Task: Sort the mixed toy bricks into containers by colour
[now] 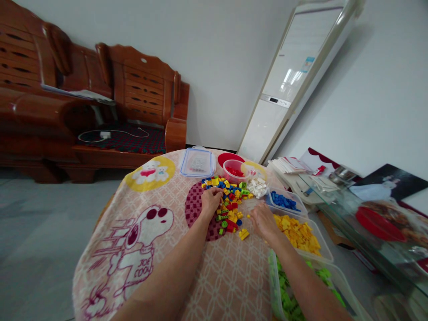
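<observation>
A mixed pile of toy building bricks [230, 194] in yellow, blue, red and green lies on the patterned tablecloth [234, 276]. My left hand [211, 199] reaches into the pile's left side, fingers bent together among the bricks; whatever they hold is hidden. Right of the pile, my right hand [262, 217] is closed with its fingers curled, beside the tub of yellow bricks [297, 234]. A small yellow brick [248, 216] shows at its fingertips. Under my right forearm stands a tub of green bricks [289, 290]. White bricks [257, 187] are heaped loose beyond my right hand.
A tub of blue bricks [284, 200] stands at the table's right edge. Farther back are a round tub of red bricks [234, 169] and a clear blue-rimmed lid [197, 162]. A glass table [361, 218] adjoins on the right; a wooden sofa [143, 89] stands behind left.
</observation>
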`<state>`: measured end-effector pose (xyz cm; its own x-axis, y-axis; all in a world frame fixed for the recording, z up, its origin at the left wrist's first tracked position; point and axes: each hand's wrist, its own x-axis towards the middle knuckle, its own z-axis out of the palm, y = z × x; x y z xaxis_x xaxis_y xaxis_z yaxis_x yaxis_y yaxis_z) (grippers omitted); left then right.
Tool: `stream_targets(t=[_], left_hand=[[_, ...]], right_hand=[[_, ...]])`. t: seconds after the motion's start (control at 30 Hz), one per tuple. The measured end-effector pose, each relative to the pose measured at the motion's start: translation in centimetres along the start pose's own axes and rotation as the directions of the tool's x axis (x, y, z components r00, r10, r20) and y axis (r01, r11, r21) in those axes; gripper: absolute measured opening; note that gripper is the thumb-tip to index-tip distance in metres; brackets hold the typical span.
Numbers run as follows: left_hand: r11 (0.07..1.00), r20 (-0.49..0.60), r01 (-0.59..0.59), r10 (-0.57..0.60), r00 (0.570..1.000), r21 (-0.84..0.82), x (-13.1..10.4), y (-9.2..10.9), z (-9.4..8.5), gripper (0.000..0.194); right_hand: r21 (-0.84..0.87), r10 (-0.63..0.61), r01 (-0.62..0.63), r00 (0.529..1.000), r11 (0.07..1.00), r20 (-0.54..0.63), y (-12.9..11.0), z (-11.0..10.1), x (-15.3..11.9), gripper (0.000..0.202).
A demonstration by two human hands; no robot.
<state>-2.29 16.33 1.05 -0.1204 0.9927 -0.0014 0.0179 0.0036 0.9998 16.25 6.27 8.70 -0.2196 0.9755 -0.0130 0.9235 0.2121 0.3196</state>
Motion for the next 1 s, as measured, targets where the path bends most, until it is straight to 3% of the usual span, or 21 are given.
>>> stream_targets(t=[0.17, 0.4, 0.5, 0.57, 0.7, 0.77, 0.83, 1.0], left_hand=[[1.0, 0.009, -0.005, 0.005, 1.0, 0.022, 0.0, 0.0, -0.1, 0.019], [1.0, 0.01, -0.002, 0.002, 1.0, -0.005, 0.0, 0.0, 0.0, 0.019], [1.0, 0.012, -0.004, 0.005, 1.0, -0.018, 0.2, -0.4, 0.1, 0.02], [1.0, 0.01, -0.013, 0.013, 1.0, -0.013, 0.3, -0.6, 0.2, 0.019], [1.0, 0.004, -0.014, 0.014, 1.0, 0.021, 0.2, -0.4, 0.2, 0.019], [1.0, 0.003, -0.011, 0.011, 1.0, 0.028, 0.1, -0.3, 0.1, 0.019], [1.0, 0.006, -0.001, 0.001, 1.0, 0.018, 0.1, -0.2, 0.1, 0.019], [1.0, 0.02, -0.006, 0.005, 1.0, 0.028, 0.4, -0.5, 0.1, 0.021]], right_hand=[[0.193, -0.08, 0.059, 0.992, 0.979, 0.102, -2.0, -0.2, 0.1, 0.023], [0.233, 0.004, -0.03, 0.994, 0.972, 0.112, -3.5, -0.2, 0.0, 0.017], [0.264, 0.062, -0.077, 0.996, 0.962, 0.065, -1.5, -0.8, -0.1, 0.019], [0.226, 0.19, -0.181, 0.981, 0.957, -0.022, 1.0, -1.3, 0.0, 0.022], [0.136, 0.498, -0.482, 0.859, 0.865, -0.122, 6.9, -2.3, 0.6, 0.026], [0.142, 0.578, -0.562, 0.804, 0.815, -0.136, 9.0, -2.5, 0.6, 0.029], [0.189, 0.614, -0.586, 0.772, 0.788, -0.165, 9.8, -2.2, 0.2, 0.034], [0.318, 0.497, -0.406, 0.813, 0.857, -0.302, 8.5, 1.0, -3.6, 0.035]])
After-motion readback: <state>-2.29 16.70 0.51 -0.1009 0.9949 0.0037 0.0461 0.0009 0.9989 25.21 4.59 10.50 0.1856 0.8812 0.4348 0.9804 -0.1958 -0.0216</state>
